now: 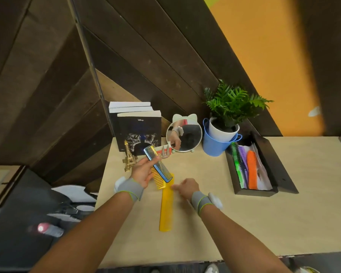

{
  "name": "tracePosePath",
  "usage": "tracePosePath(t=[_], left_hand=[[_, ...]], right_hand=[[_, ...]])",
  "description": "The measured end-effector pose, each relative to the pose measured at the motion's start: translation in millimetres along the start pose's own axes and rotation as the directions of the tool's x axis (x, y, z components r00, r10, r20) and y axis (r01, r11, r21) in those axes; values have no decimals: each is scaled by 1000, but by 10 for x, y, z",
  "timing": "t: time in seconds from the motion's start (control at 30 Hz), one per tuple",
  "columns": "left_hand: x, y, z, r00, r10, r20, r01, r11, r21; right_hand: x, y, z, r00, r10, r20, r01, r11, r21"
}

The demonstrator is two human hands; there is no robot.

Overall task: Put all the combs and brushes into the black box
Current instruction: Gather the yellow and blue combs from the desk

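The left hand (pixel 144 172) has its fingers closed on a blue comb (pixel 158 164), lifted above the table (pixel 244 223), apparently with a short yellow comb (pixel 158 179) under it. A long yellow comb (pixel 166 208) lies flat; the right hand (pixel 186 189), fingers loosely curled and empty, touches its upper end. It looks light, stiff and slick; pinching mid-spine seems best. The black box (pixel 272 160), far right, holds brushes (pixel 244 166).

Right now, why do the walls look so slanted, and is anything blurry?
Head view: the wide-angle lens and tilted head skew the wall planks; the right hand is slightly motion-blurred; the left hand and blue comb read sharper; the mirror reflects a wrist.
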State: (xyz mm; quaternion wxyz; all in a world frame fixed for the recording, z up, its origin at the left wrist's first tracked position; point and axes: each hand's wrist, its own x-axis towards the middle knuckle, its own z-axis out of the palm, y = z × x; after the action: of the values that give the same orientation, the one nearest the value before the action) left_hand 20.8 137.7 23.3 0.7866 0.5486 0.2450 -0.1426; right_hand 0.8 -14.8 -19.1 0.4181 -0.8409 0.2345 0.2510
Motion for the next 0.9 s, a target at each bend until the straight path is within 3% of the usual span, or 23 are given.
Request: tracePosePath(t=[0.27, 0.57, 0.9], left_hand=[[1, -29, -237, 998, -14, -62, 12, 999, -33], [-7, -79, -357, 996, -27, -84, 24, 999, -46], [17, -113, -352, 996, -43, -84, 39, 998, -47]], right_hand=[[-92, -7, 196, 997, -10, -72, -4, 982, -190], [-99, -102, 220, 995, 51, -86, -58, 995, -84], [-111, -75, 220, 994, 45, -98, -53, 995, -82]])
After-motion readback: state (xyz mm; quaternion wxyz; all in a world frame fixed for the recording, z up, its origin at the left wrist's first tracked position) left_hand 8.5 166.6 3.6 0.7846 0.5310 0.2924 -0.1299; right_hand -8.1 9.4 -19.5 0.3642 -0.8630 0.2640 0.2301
